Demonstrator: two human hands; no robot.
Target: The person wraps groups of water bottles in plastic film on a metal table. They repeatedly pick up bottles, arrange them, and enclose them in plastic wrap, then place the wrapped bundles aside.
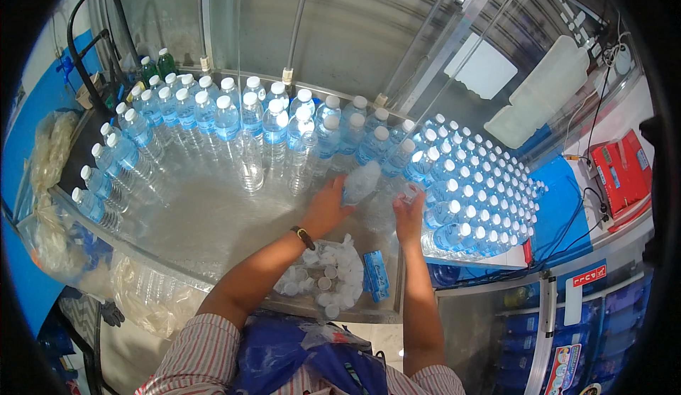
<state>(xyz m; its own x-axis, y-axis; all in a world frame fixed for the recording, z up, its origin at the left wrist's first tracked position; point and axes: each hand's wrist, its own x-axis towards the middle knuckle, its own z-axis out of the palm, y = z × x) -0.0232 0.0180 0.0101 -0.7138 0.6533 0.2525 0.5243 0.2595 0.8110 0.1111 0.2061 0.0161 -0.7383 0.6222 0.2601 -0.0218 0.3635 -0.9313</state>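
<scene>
My left hand [325, 210] grips a clear plastic bottle [363, 181], tilted over the metal basin. In the fingers of my right hand [409, 219] is a small clear plastic piece [410, 191], too blurred to tell whether it is a bottle neck. An unlabelled clear bottle [251, 174] stands on the basin floor [207, 214], with another unlabelled bottle [302, 169] to its right. Close to my left wrist lies an open plastic bag [348, 272] holding several white caps [330, 271]. Beside it rests a stack of blue labels [376, 275] bearing writing.
Capped, blue-labelled water bottles [227, 118] line the basin's back and left sides. Many more capped bottles [468, 192] stand packed at the right. A black hose [72, 38] arches at the far left above plastic bags [53, 161]. Cables [564, 235] run near a red box [622, 174].
</scene>
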